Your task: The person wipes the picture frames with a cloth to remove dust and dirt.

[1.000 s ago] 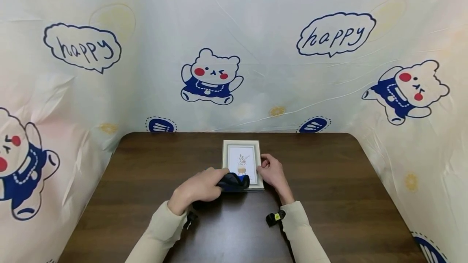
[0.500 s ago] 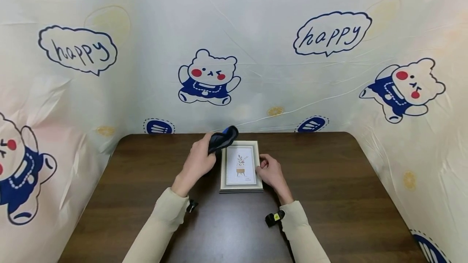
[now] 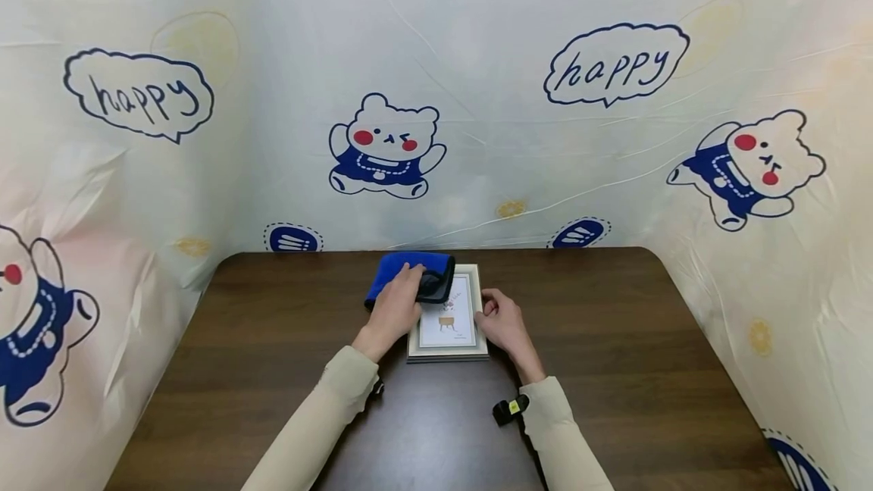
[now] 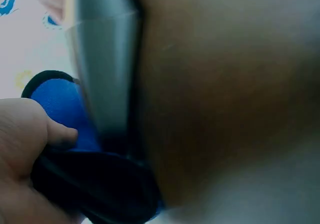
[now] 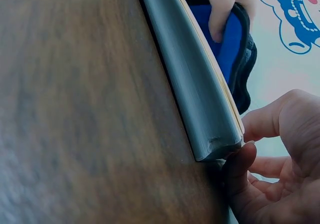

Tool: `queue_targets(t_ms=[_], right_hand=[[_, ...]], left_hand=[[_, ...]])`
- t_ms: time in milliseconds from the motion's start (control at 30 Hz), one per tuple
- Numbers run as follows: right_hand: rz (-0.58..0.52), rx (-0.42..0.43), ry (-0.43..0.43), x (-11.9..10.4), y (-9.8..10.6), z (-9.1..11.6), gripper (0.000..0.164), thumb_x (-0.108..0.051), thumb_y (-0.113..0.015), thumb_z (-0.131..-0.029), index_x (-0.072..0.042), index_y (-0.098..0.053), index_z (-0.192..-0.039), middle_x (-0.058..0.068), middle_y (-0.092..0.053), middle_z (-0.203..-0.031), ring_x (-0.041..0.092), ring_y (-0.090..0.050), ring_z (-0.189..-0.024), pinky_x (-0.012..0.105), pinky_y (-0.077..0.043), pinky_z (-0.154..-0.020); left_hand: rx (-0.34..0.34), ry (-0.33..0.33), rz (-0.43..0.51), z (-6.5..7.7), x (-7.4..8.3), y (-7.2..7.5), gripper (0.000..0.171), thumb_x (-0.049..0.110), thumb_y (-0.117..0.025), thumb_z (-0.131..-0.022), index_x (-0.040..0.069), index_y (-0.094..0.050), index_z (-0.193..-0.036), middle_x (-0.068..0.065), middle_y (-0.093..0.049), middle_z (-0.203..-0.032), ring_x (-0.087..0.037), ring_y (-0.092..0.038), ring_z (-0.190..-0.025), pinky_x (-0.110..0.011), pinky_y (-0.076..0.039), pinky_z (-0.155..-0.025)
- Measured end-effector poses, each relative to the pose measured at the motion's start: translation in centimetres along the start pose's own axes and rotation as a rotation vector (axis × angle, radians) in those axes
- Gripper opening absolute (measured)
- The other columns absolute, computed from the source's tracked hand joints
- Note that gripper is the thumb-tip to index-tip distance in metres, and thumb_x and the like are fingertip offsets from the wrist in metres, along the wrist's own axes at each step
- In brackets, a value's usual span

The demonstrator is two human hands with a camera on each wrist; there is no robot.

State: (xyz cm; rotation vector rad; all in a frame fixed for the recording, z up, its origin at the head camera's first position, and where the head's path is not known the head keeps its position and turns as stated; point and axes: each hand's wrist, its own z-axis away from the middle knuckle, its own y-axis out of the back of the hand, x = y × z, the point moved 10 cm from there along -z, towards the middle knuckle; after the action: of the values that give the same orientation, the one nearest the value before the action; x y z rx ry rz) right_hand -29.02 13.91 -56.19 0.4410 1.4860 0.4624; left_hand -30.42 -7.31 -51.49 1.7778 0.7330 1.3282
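A blue cloth (image 3: 402, 262) with black edging is bunched in my left hand (image 3: 394, 309) and covers the top left part of a picture frame (image 3: 448, 353). Its cream border surrounds a print of a potted plant, whose upper part is partly hidden by the cloth. My right hand (image 3: 503, 320) pinches the frame's right edge. From the right wrist, thumb and forefinger show at the corner of the frame's grey side (image 5: 195, 79). In the left wrist view, blurred, the cloth (image 4: 60, 104) lies under the left fingers against the frame's side (image 4: 107, 74).
The frame lies on a dark brown wooden table (image 3: 586, 354), near its far edge. A pale curtain (image 3: 505, 135) with printed bears and "happy" bubbles hangs behind and at both sides. Small black wrist devices, one marked yellow (image 3: 514, 406), sit at the cuffs.
My left hand moved the cloth from the frame's lower part up past its top left corner; the cloth now spreads there, showing its blue face. The right hand stays at the right edge.
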Motion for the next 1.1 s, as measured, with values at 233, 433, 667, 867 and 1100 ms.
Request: queue_targets(t_ms=[233, 433, 667, 867, 1100], right_hand=[[0.013, 0.011, 0.010, 0.0, 0.4, -0.3, 0.041, -0.006, -0.072, -0.092, 0.001, -0.066, -0.132, 0.007, -0.058, -0.088, 0.016, -0.052, -0.075, 0.029, -0.041, -0.071], [0.011, 0.010, 0.017, 0.0, 0.4, -0.2, 0.041, -0.005, -0.072, -0.091, 0.001, -0.066, -0.131, 0.006, -0.058, -0.087, 0.016, -0.052, -0.074, 0.029, -0.042, -0.070], [-0.010, 0.006, 0.028, -0.2, 0.4, -0.2, 0.040, -0.004, -0.072, -0.090, 0.002, -0.067, -0.129, 0.005, -0.057, -0.086, 0.015, -0.051, -0.074, 0.029, -0.041, -0.072], [-0.024, 0.002, 0.021, -0.1, 0.3, -0.2, 0.039, -0.005, -0.073, -0.090, 0.000, -0.067, -0.128, 0.003, -0.056, -0.085, 0.014, -0.051, -0.074, 0.028, -0.041, -0.071], [-0.021, -0.013, 0.030, 0.1, 0.0, -0.1, 0.035, -0.002, -0.070, -0.088, -0.004, -0.069, -0.122, 0.003, -0.058, -0.085, 0.015, -0.051, -0.073, 0.029, -0.040, -0.070]], left_hand=[[-0.004, 0.087, 0.059, -0.4, 0.7, -0.6, 0.067, -0.010, -0.062, -0.092, 0.000, -0.048, -0.157, -0.022, -0.046, -0.164, -0.041, -0.036, -0.157, -0.060, -0.042, -0.119], [-0.063, 0.059, -0.061, -0.6, 2.6, -1.5, 0.061, -0.008, -0.065, -0.094, -0.006, -0.050, -0.153, -0.027, -0.049, -0.159, -0.043, -0.039, -0.155, -0.055, -0.038, -0.122], [-0.126, 0.068, -0.077, -0.7, 3.4, -2.3, 0.061, -0.005, -0.067, -0.097, -0.004, -0.048, -0.155, -0.026, -0.048, -0.161, -0.042, -0.039, -0.155, -0.055, -0.036, -0.124], [-0.165, 0.086, -0.017, -0.8, 4.2, -3.5, 0.063, -0.002, -0.070, -0.096, -0.003, -0.049, -0.155, -0.027, -0.047, -0.161, -0.045, -0.041, -0.153, -0.059, -0.039, -0.122], [-0.158, 0.058, 0.084, -1.0, 5.6, -4.8, 0.061, -0.005, -0.066, -0.094, -0.004, -0.050, -0.153, -0.032, -0.049, -0.157, -0.047, -0.047, -0.148, -0.060, -0.043, -0.118]])
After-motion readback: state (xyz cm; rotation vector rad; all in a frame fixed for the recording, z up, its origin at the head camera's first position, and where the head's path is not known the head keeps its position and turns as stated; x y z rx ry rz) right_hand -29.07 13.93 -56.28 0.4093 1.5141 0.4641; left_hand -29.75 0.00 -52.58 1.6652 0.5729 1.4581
